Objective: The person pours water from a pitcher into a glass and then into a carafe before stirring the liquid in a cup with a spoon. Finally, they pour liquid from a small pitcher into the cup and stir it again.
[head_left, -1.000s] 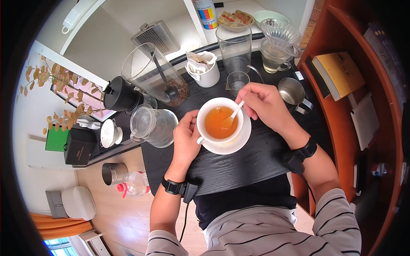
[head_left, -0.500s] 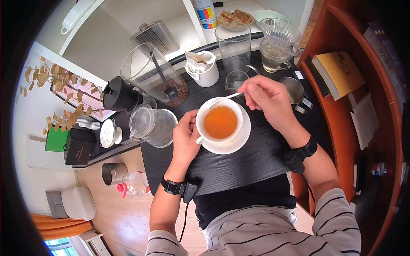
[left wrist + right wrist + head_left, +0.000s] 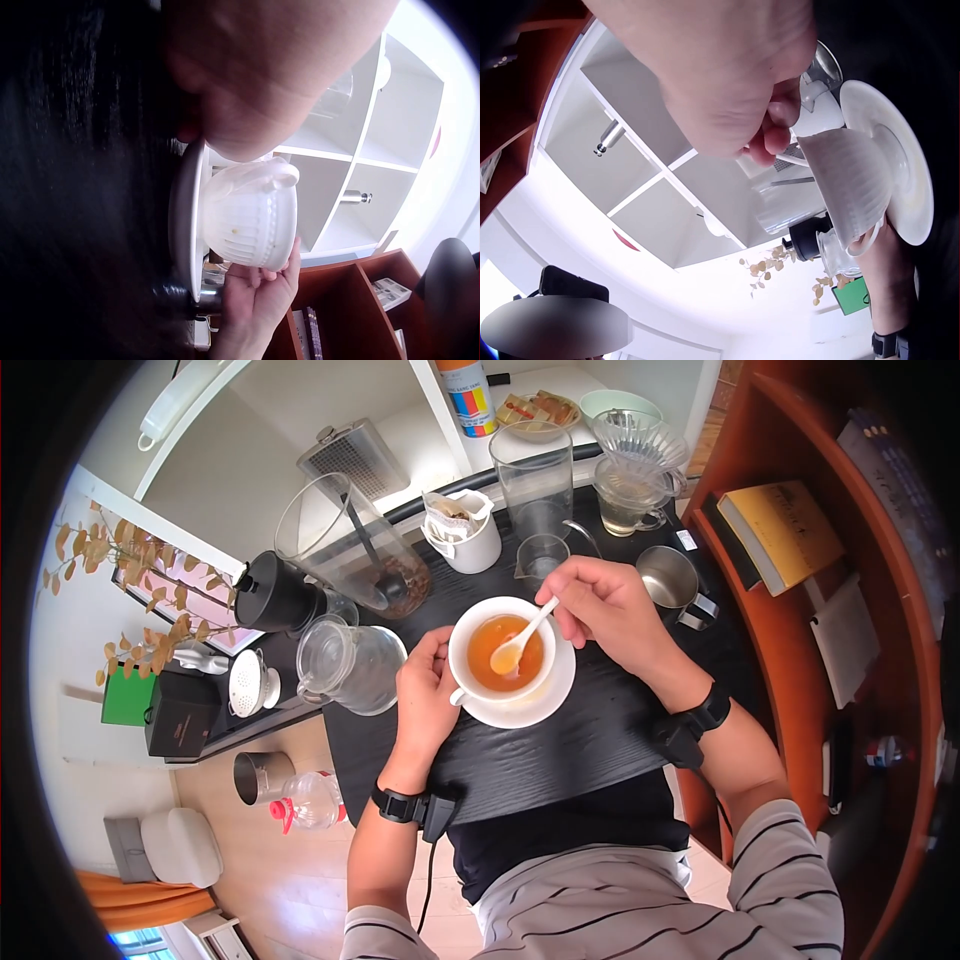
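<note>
A white cup point(image 3: 461, 665) of amber liquid stands on a white saucer point(image 3: 545, 705) on the black table. My right hand point(image 3: 612, 610) pinches the handle of a white spoon point(image 3: 527, 635), whose bowl is in the liquid. My left hand point(image 3: 425, 695) rests at the cup's left side, by the handle, with its fingers loosely bent; whether they grip the cup is hidden. In the left wrist view the ribbed cup point(image 3: 251, 217) sits upright on its saucer point(image 3: 198, 225). In the right wrist view the cup point(image 3: 847, 180) is below my right hand point(image 3: 735, 97).
A glass pitcher point(image 3: 355, 665) stands left of the saucer. Behind are a tall glass with beans point(image 3: 405, 585), a white mug point(image 3: 470, 545), a small glass beaker point(image 3: 543, 558) and a glass dripper point(image 3: 632, 485). A steel cup point(image 3: 668, 580) stands to the right, near a wooden bookshelf point(image 3: 800, 660).
The spoon was in the liquid, then raised to the cup's far rim, and is now back in the liquid. The head view has shifted slightly. My left hand stays beside the cup.
</note>
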Tool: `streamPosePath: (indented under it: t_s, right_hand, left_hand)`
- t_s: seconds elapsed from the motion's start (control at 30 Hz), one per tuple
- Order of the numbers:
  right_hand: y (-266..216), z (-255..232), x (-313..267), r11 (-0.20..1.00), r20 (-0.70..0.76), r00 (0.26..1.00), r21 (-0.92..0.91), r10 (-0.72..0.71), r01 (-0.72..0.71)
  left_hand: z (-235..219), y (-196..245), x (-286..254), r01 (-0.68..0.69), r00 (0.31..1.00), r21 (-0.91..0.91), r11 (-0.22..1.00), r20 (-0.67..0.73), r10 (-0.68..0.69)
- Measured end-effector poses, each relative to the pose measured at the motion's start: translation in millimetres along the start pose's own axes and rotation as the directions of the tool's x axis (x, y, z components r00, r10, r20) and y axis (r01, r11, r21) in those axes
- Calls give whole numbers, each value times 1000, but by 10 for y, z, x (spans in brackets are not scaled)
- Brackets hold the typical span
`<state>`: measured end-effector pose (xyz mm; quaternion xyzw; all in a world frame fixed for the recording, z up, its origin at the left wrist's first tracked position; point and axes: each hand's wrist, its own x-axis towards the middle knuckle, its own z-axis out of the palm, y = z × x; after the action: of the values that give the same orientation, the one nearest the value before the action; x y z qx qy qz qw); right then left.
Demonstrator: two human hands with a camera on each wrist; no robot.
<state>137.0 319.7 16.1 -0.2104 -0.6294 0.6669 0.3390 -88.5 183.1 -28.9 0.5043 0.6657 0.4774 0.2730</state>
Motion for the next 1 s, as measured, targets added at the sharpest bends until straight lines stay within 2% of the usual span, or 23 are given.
streamPosePath:
  t_s: [0.23, 0.37, 0.43, 0.57, 0.73, 0.83, 0.9, 1.0]
  right_hand:
    - [4, 2, -33, 977, -31, 979, 65, -202, 204]
    - [71, 22, -14, 978, -40, 977, -2, -208, 208]
    - [61, 32, -23, 989, -39, 990, -60, -135, 132]
    - [62, 9, -17, 993, -25, 997, -90, -76, 73]
    - [26, 23, -18, 997, -2, 999, -51, 52, -52]
    - [32, 7, -18, 1000, 15, 1000, -29, 5, -5]
    - [33, 1, -22, 999, 12, 999, -29, -35, 36]
    - [74, -1, -40, 995, 7, 996, -33, -93, 93]
  left_hand:
    - [1, -61, 3, 7, 1000, -44, 999, 0, -7]
    - [-12, -41, 4, 8, 1000, -8, 1000, 1, -8]
    - [-12, -30, 4, 13, 1000, -2, 1000, -1, -13]
    - [-8, -25, -2, -6, 1000, 11, 1000, -8, 7]
    - [-7, -9, -4, -29, 999, 19, 999, -16, 30]
    - [-14, 25, -17, 9, 1000, 14, 1000, -19, -9]
    - [-23, 14, -13, 104, 995, -18, 994, 12, -104]
    - [-29, 14, -20, 86, 996, 17, 996, 9, -86]
